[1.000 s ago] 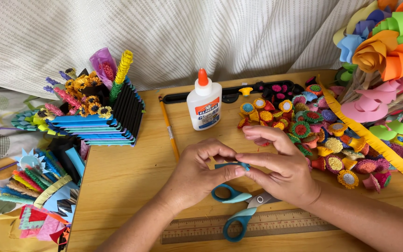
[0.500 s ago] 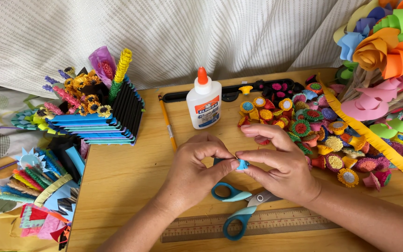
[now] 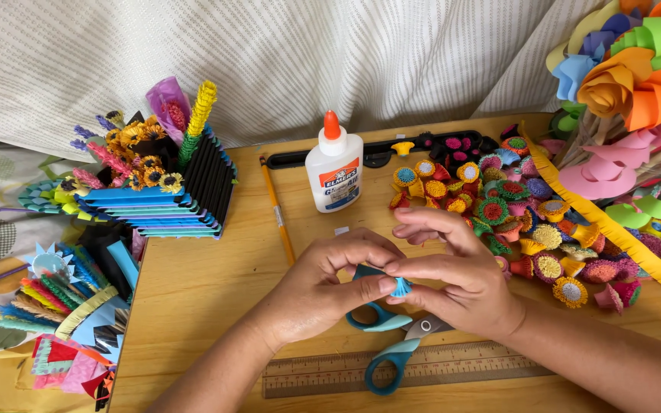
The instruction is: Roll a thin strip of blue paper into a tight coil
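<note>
Blue rolled paper, a small fringed coil, sits pinched between our two hands just above the teal-handled scissors; our left hand presses it with thumb and forefinger, and our right hand closes on it from the other side, the fingers bent together. We judge that the coil is nearly wound, because no loose strip shows; if it is already glued, we cannot tell. Right of the scissors and farther back lies a heap of finished small paper flowers in many colours; so much work looks already done. Behind the scissors stands a white glue bottle with orange cap, and in front of them lies a wooden ruler. Most of the coil is hidden under our fingers; the big paper roses far right of the scissors are cut off by the edge.
</note>
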